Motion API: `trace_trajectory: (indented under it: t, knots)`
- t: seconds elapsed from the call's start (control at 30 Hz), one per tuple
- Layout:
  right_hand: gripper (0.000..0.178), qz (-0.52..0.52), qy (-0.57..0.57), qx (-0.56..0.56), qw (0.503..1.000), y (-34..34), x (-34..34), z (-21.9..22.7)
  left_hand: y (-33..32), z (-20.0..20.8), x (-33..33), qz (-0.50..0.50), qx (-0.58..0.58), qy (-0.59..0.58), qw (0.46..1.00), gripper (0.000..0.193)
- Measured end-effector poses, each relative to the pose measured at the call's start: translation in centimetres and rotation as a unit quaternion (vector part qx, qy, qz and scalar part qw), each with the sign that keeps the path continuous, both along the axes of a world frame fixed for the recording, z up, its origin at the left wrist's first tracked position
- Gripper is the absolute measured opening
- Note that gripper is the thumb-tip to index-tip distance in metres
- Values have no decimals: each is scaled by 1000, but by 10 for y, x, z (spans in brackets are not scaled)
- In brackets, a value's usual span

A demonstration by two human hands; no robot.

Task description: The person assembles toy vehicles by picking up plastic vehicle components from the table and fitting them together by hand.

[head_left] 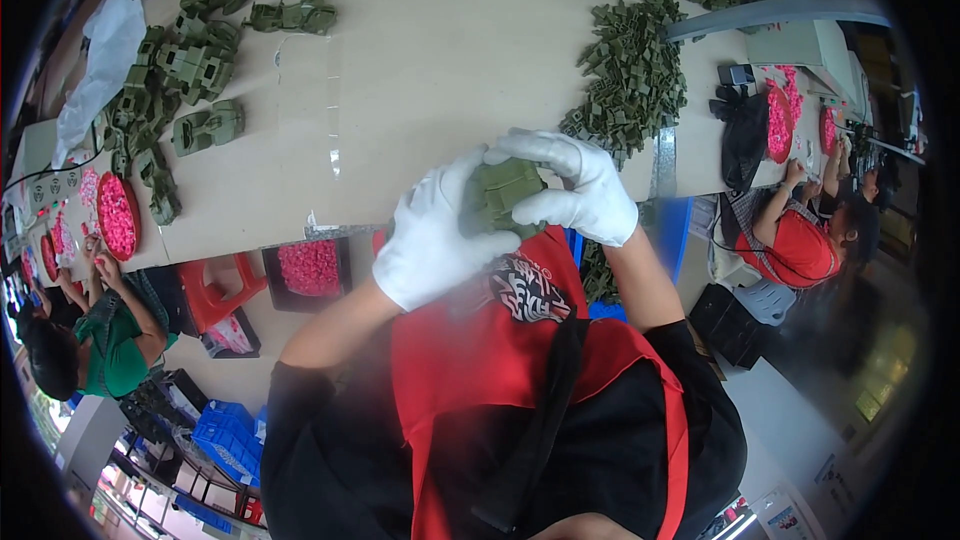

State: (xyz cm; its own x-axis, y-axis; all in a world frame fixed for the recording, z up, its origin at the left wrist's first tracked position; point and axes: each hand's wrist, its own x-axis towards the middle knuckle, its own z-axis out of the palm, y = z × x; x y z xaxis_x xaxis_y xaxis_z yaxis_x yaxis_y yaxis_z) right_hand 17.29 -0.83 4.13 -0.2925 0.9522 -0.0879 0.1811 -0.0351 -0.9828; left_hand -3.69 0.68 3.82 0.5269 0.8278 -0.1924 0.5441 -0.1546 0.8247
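Observation:
In front of my chest, at the near edge of the table, I hold a boxy olive-green plastic part that looks like a toy vehicle body. My left hand, in a white glove, closes on its left side and underside. From the right, my right hand, gloved too, grips its top and right side with curved fingers. The gloves cover much of the part. Larger green vehicle-like shells lie heaped on the table's left. A pile of small green pieces spreads along the right.
A grey curved bar juts in at the upper right. Below the table's left edge are a black bin of pink pieces and a red stool. Blue crates stand lower left. Co-workers sit at both sides near red trays of pink pieces.

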Motion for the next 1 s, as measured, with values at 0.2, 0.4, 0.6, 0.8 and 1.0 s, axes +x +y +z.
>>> trace_trajectory:
  t: [0.2,0.4,0.6,0.8,1.0]
  knots:
    - [56,-83,2,-92,992,-7,-23,4,4,-16,-5,53,-115,-119,985,74]
    - [41,-107,0,-34,994,-12,-38,-1,-2,-17,-12,42,-87,-77,992,73]
    - [61,-48,72,-159,984,16,-14,-31,34,-32,-1,43,-293,-146,944,75]
    - [69,-59,3,-208,976,9,-22,-27,38,-50,-8,-13,-304,-181,935,69]
    - [62,-98,32,-256,961,4,-26,-47,33,-75,-3,27,-415,-254,873,64]
